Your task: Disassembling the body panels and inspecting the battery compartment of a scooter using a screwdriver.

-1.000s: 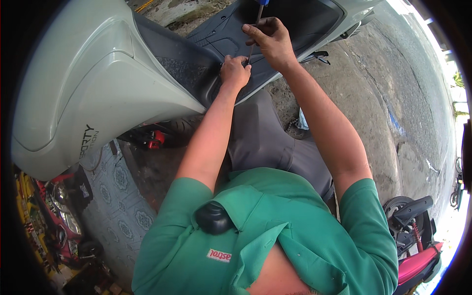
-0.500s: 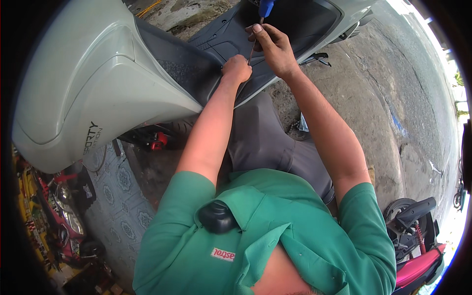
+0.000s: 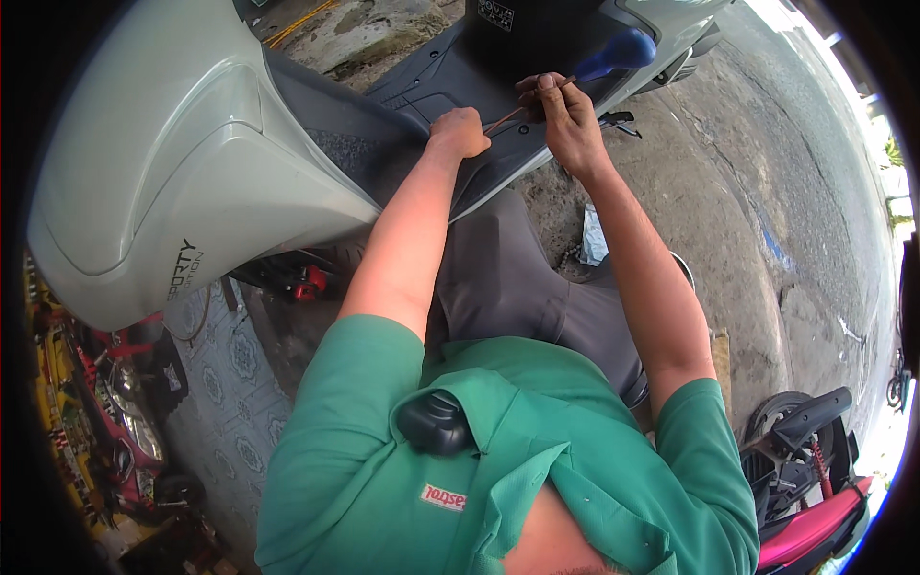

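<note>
My right hand pinches the shaft of a blue-handled screwdriver, whose handle tilts up to the right. A thin reddish rod or shaft runs from these fingers down-left to my left hand. That hand is curled at the edge of the grey scooter's dark floorboard; what its fingertips grip is hidden. The scooter's pale front panel fills the upper left.
Below are my legs on concrete, beside a small silver packet. A patterned tile strip and colourful motorbike parts lie at the lower left; another pink-and-black motorbike is at the lower right.
The screwdriver has tipped from nearly upright to slanting right, and my right hand has moved right and downward. My left hand's fingers have curled further out of view.
</note>
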`<state>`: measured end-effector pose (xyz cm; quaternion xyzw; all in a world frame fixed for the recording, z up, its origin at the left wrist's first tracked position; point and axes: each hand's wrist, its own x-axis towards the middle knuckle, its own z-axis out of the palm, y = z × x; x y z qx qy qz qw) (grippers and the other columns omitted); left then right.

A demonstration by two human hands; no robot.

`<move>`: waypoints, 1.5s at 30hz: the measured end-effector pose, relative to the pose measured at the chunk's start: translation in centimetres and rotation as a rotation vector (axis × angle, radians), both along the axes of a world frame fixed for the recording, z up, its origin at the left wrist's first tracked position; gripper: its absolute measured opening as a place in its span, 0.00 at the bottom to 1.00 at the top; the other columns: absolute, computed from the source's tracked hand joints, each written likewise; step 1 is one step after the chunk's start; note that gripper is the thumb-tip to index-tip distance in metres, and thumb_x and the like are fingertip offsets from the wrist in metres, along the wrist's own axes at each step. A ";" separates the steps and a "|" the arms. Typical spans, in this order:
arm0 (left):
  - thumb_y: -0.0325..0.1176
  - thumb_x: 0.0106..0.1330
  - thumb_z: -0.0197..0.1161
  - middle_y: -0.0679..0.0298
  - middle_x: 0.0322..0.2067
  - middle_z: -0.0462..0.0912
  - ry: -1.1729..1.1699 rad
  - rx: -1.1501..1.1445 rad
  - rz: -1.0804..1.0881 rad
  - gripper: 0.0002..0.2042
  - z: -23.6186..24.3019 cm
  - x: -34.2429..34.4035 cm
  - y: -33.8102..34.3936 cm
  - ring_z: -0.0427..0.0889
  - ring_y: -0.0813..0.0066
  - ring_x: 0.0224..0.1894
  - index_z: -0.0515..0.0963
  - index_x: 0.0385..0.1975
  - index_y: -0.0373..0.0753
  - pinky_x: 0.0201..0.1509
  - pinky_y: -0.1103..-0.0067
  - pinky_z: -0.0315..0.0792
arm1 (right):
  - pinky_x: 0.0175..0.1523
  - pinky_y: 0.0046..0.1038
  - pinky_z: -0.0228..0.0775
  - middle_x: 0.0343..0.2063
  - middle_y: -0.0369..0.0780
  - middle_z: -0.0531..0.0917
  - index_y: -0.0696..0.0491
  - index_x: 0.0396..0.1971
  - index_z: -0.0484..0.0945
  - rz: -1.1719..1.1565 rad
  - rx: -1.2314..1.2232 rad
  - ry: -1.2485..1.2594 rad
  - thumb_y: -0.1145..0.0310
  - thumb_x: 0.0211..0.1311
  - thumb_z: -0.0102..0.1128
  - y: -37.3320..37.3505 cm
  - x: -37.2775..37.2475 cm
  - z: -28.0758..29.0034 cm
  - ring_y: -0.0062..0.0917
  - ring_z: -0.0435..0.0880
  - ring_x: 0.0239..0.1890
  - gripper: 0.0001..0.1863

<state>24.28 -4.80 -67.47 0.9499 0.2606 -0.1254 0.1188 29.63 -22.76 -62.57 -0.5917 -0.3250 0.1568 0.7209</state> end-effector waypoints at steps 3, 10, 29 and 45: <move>0.38 0.59 0.71 0.48 0.52 0.85 -0.004 -0.010 -0.012 0.18 0.2 0.1 -0.1 0.84 0.48 0.57 0.85 0.48 0.36 0.62 0.61 0.78 | 0.44 0.21 0.71 0.32 0.33 0.81 0.58 0.44 0.81 -0.060 0.042 0.012 0.56 0.83 0.46 -1.0 -0.4 0.0 0.16 0.76 0.35 0.21; 0.37 0.59 0.72 0.47 0.52 0.85 -0.062 0.003 0.000 0.19 -0.1 0.0 0.6 0.83 0.48 0.58 0.85 0.48 0.34 0.62 0.60 0.77 | 0.42 0.24 0.73 0.32 0.36 0.83 0.59 0.43 0.80 -0.335 0.128 0.033 0.57 0.84 0.43 -7.3 -0.2 -1.8 0.17 0.78 0.34 0.22; 0.39 0.65 0.69 0.46 0.55 0.83 0.046 0.007 0.014 0.20 -0.7 1.0 -1.0 0.81 0.48 0.60 0.83 0.52 0.33 0.64 0.61 0.77 | 0.43 0.31 0.77 0.35 0.44 0.85 0.60 0.47 0.78 -0.806 0.204 0.497 0.54 0.82 0.44 -25.4 -2.9 -16.4 0.31 0.83 0.35 0.23; 0.36 0.66 0.65 0.41 0.48 0.84 0.047 -0.003 -0.078 0.16 -2.6 1.0 1.6 0.83 0.47 0.55 0.84 0.46 0.30 0.61 0.62 0.77 | 0.39 0.30 0.76 0.36 0.45 0.85 0.60 0.46 0.77 -0.834 0.303 0.632 0.56 0.82 0.42 -25.6 -2.5 -16.8 0.31 0.82 0.32 0.22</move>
